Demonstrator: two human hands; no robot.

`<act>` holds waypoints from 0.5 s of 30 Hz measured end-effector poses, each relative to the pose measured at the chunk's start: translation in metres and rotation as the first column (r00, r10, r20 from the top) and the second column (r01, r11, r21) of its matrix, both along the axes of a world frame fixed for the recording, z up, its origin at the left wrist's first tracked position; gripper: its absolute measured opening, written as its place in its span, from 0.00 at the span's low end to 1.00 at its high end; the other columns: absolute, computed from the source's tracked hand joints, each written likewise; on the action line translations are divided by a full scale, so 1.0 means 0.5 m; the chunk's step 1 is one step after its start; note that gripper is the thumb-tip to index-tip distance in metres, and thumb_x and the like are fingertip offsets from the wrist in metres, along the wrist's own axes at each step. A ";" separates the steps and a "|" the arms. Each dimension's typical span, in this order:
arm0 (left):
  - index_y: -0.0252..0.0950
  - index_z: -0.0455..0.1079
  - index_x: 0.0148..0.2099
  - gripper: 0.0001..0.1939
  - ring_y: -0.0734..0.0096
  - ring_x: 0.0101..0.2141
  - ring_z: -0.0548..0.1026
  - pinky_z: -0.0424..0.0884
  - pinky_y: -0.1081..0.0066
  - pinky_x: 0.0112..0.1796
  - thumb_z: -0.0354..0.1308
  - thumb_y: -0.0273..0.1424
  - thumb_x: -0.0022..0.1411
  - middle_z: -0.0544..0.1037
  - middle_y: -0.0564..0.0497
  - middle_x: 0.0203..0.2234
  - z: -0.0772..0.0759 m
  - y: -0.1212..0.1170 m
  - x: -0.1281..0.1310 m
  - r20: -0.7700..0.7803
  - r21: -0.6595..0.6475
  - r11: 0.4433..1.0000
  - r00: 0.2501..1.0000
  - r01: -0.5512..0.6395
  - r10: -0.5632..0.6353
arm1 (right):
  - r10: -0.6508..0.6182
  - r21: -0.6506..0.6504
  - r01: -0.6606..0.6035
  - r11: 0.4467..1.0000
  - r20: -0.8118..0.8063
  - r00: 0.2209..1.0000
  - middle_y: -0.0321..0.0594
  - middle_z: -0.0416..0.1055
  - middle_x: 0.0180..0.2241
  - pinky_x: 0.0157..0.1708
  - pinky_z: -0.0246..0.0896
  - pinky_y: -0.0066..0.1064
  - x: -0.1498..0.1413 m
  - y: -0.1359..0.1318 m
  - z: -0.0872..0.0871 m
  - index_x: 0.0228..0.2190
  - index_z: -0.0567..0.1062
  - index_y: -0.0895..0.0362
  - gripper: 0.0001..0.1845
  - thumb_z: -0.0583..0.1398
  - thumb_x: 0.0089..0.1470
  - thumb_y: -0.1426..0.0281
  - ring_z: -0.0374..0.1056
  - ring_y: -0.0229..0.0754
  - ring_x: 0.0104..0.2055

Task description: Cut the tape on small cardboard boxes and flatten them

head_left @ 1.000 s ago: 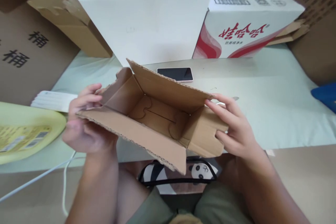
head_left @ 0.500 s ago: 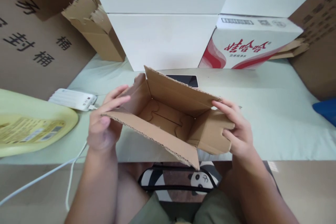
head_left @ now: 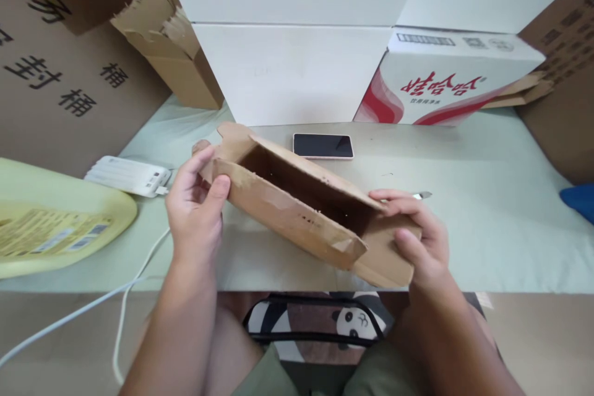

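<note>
Between my two hands is a brown cardboard box [head_left: 288, 210], tilted, with its narrowed opening facing up and its inside dark. My left hand [head_left: 197, 198] is closed on the box's left end, thumb on the near panel, beside the left end flap. At the other end, my right hand [head_left: 417, 229] grips the right end flap, thumb on its face and fingers behind it. A phone [head_left: 323, 146] with a dark screen lies just beyond the box. Next to my right fingers, a small pointed metal tip [head_left: 422, 195] shows; the rest is hidden.
White boxes [head_left: 288, 74] and a red-and-white carton [head_left: 440, 86] stand at the back. On the left are a white power bank [head_left: 129, 176] with a cable, a yellow bottle [head_left: 65, 223] and a small open carton [head_left: 180, 68]. A blue object [head_left: 580, 201] lies far right.
The box has turned and its long side panels have come closer together, narrowing the opening. My left thumb now presses the near panel. More of the phone shows.
</note>
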State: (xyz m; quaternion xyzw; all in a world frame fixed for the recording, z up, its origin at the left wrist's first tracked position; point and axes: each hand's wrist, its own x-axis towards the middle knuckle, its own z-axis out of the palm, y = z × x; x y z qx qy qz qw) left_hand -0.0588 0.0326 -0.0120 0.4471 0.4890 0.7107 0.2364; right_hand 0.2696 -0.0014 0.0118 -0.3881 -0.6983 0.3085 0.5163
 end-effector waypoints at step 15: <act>0.60 0.62 0.66 0.37 0.58 0.50 0.83 0.79 0.52 0.55 0.73 0.36 0.60 0.84 0.54 0.46 0.008 -0.014 0.013 -0.151 0.088 0.990 0.984 0.110 -0.096 | 0.086 -0.070 -0.090 0.994 -0.058 0.995 0.43 0.81 0.43 0.44 0.76 0.42 -0.017 -0.008 0.007 0.46 0.74 0.50 0.14 0.61 0.64 0.56 0.79 0.50 0.44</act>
